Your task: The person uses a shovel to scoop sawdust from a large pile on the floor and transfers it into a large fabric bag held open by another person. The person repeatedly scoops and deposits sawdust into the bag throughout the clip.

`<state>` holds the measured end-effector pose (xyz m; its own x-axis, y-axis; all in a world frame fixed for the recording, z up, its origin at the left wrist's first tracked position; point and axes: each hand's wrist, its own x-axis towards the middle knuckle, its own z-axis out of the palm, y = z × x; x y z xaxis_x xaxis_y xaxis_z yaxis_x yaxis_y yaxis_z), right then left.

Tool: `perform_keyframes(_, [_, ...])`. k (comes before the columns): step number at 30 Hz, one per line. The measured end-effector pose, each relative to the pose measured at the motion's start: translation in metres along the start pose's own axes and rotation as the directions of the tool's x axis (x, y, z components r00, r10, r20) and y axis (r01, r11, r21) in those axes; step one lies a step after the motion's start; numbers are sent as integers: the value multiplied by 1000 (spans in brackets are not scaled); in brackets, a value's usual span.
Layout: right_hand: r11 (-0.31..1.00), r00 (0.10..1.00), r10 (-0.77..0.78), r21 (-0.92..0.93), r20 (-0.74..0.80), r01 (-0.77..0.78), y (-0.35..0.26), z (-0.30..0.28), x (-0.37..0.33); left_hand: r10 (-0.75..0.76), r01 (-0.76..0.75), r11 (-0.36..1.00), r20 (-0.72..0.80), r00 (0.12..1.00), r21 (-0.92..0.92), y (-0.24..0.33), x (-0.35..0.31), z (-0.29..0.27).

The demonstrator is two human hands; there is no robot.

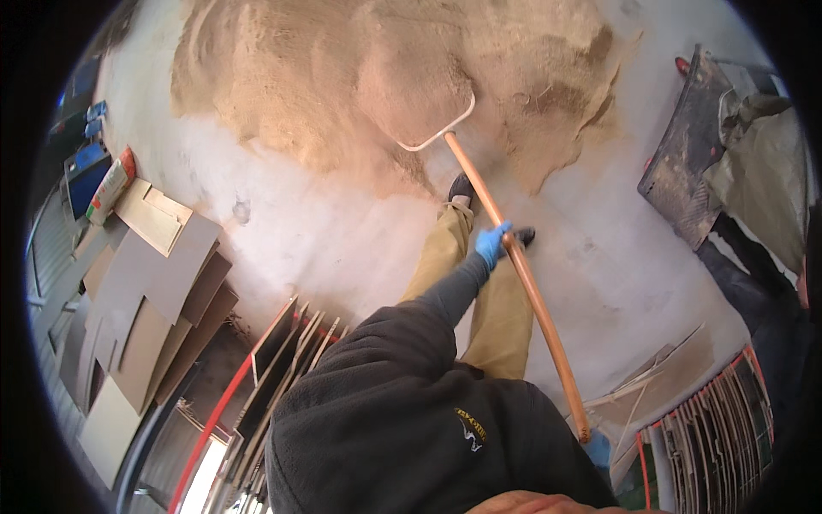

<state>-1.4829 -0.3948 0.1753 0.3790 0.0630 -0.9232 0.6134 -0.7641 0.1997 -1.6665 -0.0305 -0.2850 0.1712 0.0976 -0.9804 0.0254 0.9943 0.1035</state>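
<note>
A long wooden-handled shovel (pixel 548 325) slants from the lower right up to a large tan heap (pixel 291 77) that looks like sawdust. Only the pale rim of the shovel's blade shows, at the heap's near edge; tan material covers the rest. Partway down the shaft, my left hand (pixel 492 245) in a blue glove is closed round the wood. My right hand (pixel 598 447), also blue-gloved, is at the top end of the handle, close to my body and partly hidden by it. Its fingers are hard to make out, but it appears to grip the end.
Stacked boards and panels (pixel 154 317) lie at the left, near a blue box (pixel 86 171). Upright sheets stand in a red-edged rack (pixel 248 385) at lower left, with another rack (pixel 711 428) at lower right. Dark and grey-green sheeting (pixel 758 163) lies at the right.
</note>
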Motion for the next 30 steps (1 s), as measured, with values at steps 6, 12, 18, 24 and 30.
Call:
perform_keyframes(6, [934,930,-337,74,-150,350,-130,26,225,94,-99,994,-81,992,-56,91,97,-43])
perform_keyframes(12, [960,969,-245,131,-24,246,-272,21,365,111,-116,993,-125,986,-30,135,201,-73])
perform_keyframes(18, [990,998,47,129,42,-52,-302,26,426,-36,22,953,-41,999,-303,145,322,-74])
perform_keyframes(24, [977,992,-105,182,-63,115,-328,65,520,112,-75,901,61,992,-428,156,384,-82])
perform_keyframes(30, [980,990,-109,158,-91,122,-319,80,555,57,-97,947,-135,989,-307,150,401,-68])
